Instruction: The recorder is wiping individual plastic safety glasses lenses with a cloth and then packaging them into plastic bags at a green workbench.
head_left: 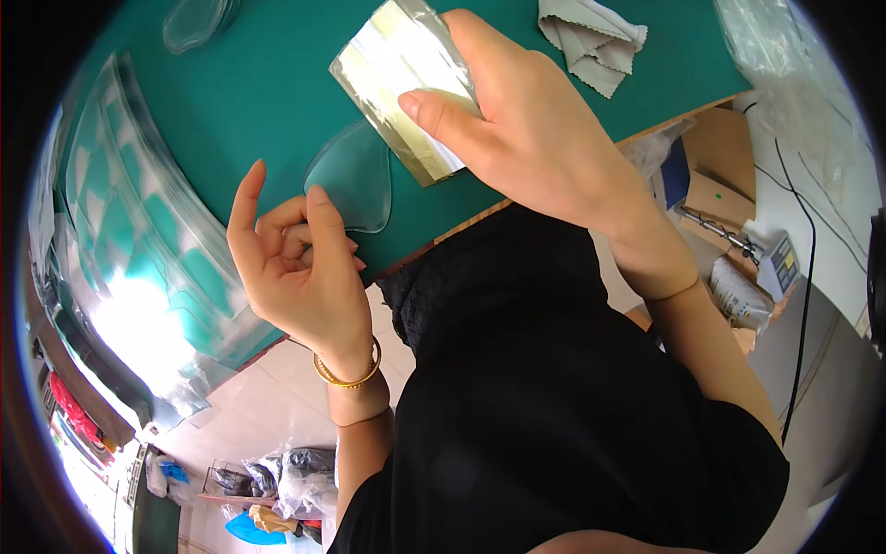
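My right hand [540,129] grips a flat, shiny silver rectangular packet [411,78] by its right side, thumb across its face. Below and left of that packet, a clear, rounded-triangular plastic piece [360,180] shows against the green tabletop [249,102]. Beside this piece is my left hand [300,263], its index finger raised and the other fingers loosely curled. The left thumb tip overlaps the clear piece's edge in the picture; whether they touch is unclear. Nothing shows gripped in that hand. A gold bangle circles the left wrist.
Large clear plastic sheets [148,222] with rounded shapes cover the table's left side. More clear pieces [196,26] lie at the far left. A grey zigzag-edged cloth [591,42] lies far right. Clear plastic bags [794,74], a cable [801,314] and a small boxy device [780,263] are at the right.
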`<state>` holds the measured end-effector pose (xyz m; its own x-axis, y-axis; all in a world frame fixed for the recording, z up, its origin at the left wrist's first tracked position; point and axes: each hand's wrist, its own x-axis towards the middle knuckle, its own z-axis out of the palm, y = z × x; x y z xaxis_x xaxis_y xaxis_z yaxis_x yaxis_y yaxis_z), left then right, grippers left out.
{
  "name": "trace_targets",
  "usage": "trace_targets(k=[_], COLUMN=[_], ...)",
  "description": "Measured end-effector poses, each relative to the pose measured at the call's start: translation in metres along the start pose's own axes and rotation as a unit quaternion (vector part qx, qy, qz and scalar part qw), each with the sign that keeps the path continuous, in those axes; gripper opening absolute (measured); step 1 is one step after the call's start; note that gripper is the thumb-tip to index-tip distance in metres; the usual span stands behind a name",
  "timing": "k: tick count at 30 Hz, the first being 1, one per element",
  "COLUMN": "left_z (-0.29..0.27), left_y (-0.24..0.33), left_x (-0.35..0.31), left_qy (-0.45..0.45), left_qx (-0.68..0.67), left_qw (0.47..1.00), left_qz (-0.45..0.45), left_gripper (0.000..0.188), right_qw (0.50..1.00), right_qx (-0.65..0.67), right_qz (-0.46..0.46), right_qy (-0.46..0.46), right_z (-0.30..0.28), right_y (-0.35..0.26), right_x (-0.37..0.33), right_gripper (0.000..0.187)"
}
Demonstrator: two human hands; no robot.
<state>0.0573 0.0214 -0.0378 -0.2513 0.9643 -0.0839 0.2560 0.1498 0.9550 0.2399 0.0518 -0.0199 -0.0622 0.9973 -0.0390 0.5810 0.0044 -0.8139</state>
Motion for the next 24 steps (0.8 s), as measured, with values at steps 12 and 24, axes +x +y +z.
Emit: trace_targets(k=[12, 24], left_z=[0.001, -0.010], left_y=[0.006, 0.003], left_x=[-0.004, -0.003], left_qy=[0.002, -0.044], left_qx=[-0.055, -0.077], left_qw=[0.999, 0.996], left_qz=[-0.003, -0.015], left_gripper=[0.048, 0.049], right_qw=[0.999, 1.000], right_qx=[-0.040, -0.008], right_qz=[-0.017, -0.004], right_qy=[-0.003, -0.028], right_z=[0.007, 0.018], right_y=[-0.008, -0.008], right_x=[0.001, -0.001], right_gripper=[0.029, 0.031])
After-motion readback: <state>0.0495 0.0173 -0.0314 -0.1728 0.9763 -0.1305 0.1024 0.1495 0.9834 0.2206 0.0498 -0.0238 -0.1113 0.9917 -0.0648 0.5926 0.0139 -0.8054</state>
